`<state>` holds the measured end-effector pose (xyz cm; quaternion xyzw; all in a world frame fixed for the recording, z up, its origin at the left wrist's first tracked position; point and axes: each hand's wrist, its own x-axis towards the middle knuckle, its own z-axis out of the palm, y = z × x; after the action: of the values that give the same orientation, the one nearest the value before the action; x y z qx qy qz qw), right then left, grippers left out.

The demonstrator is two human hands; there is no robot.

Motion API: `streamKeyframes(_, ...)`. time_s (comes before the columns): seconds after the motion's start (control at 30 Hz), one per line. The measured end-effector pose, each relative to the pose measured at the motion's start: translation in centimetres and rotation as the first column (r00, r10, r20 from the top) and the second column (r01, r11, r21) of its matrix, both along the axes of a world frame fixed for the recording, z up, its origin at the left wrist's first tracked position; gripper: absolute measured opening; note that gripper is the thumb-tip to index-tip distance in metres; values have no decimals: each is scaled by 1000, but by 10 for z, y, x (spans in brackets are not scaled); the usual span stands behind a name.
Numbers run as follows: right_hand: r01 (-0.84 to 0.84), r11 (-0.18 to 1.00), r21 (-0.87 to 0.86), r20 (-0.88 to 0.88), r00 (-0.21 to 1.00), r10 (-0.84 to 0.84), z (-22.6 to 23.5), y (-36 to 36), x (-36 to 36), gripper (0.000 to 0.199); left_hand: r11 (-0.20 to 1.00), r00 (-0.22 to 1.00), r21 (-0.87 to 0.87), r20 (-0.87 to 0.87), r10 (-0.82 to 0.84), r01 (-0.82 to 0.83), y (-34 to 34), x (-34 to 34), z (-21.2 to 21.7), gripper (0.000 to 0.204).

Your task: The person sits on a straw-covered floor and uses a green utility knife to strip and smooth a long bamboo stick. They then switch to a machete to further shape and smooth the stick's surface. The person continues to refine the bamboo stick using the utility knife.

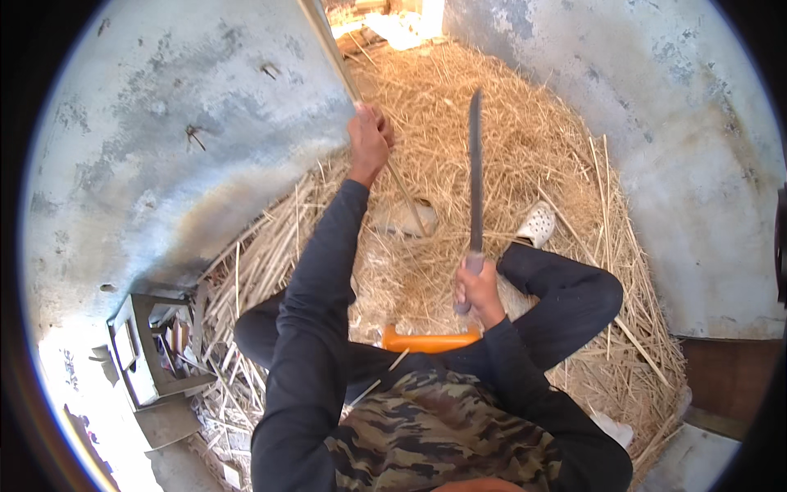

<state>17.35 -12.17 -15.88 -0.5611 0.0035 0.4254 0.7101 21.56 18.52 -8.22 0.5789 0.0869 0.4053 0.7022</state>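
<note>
My left hand (370,141) is closed around a long thin bamboo pole (332,53), arm stretched forward. The pole slants from the top edge down to a flat grey block (398,220), where its lower end appears to rest. In my right hand (484,293) is a machete (476,176), gripped by its greyish handle. Its long dark blade points away from me, upright in the picture and apart from the pole. Loose pale shavings (459,123) lie thickly around and beyond the block.
An orange seat edge (430,340) shows between my legs. Split strips (283,221) are heaped at the left, beside a small open cabinet (164,353). A white clog (537,224) is on my right foot. Weathered walls (205,98) stand on both sides.
</note>
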Motion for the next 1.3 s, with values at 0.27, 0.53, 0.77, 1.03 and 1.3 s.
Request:
streamKeyframes(0.27,90,986,137,-25,996,-87,36,9,0,15,978,975,208,219,-41,-5,-10,-17,77,57)
streamKeyframes(0.53,-15,996,92,-57,998,20,33,12,-26,15,955,954,156,207,217,-251,-28,-11,55,60)
streamKeyframes(0.77,-38,987,158,41,999,32,-14,50,-53,11,876,881,164,225,416,-455,-16,0,55,57)
streamKeyframes(1.03,-144,953,-267,-251,965,76,-112,35,-60,13,846,841,102,222,493,-523,16,-5,44,59)
streamKeyframes(1.3,34,996,84,169,984,-47,-72,76,-55,12,851,856,160,238,458,-500,3,14,52,59)
